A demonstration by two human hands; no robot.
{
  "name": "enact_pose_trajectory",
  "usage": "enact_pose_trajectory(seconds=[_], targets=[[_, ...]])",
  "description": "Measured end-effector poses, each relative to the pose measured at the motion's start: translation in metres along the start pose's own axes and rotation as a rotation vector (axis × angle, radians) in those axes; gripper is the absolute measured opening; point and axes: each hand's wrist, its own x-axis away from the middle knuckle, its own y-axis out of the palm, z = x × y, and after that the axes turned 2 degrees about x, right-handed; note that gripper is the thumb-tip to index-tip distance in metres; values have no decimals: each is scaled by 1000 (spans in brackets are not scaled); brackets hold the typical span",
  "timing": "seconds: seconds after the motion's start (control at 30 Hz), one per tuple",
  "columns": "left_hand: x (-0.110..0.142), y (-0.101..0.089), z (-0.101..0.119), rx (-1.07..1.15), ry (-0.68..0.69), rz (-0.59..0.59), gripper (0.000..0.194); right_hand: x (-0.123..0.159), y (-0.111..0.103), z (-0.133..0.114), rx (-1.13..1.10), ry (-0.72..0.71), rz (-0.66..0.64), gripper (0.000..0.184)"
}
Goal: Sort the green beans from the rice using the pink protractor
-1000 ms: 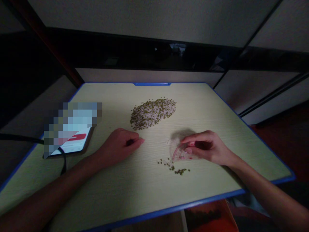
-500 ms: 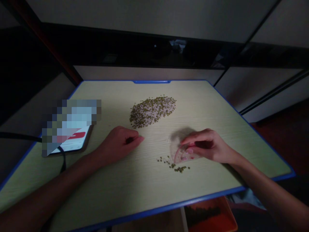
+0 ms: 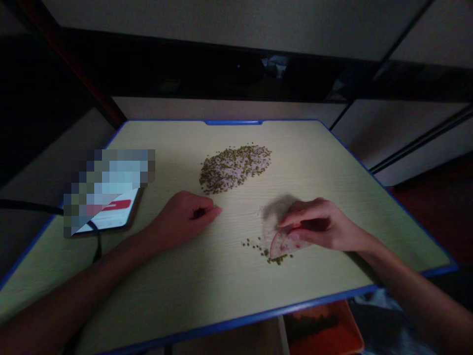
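My right hand (image 3: 320,224) pinches a clear, thin plastic piece with a curved pinkish edge (image 3: 283,244), which looks like a protractor. Its arc leans down onto a small group of green beans (image 3: 278,260), probably mung beans, and a few pale grains lie scattered to the left of it. My left hand (image 3: 190,217) rests on the table, curled, thumb against the forefinger, with nothing visible in it. Beyond it lies a large mixed heap of green beans and pale grains (image 3: 234,167). The palm side of both hands is hidden.
A phone with a lit, partly blurred screen (image 3: 114,212) lies on the left of the blue-edged table (image 3: 177,301), a dark cable across its corner. Below the front edge is an orange bin (image 3: 347,333) with dark contents. Cabinet fronts (image 3: 229,108) stand behind the table.
My right hand has moved slightly right and down, bringing the clear plastic piece's curved edge over the small group of beans. My left hand stays in place.
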Motion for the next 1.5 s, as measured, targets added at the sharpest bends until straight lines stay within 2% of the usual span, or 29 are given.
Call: enact_pose_trajectory(seconds=[0.2, 0.63, 0.87, 1.13, 1.5], targets=[[0, 0, 0, 4, -1, -1, 39, 1, 1, 0, -38, 31, 29, 17], [-1, 0, 0, -6, 8, 16, 38, -3, 5, -2, 0, -47, 14, 19], [1, 0, 0, 8, 8, 17, 39, 0, 0, -3, 21, 56, 52, 15], [0, 1, 0, 6, -2, 15, 38, -2, 3, -5, 46, 99, 86, 18], [0, 1, 1, 1, -2, 10, 39, -6, 5, -6, 70, 66, 98, 17]])
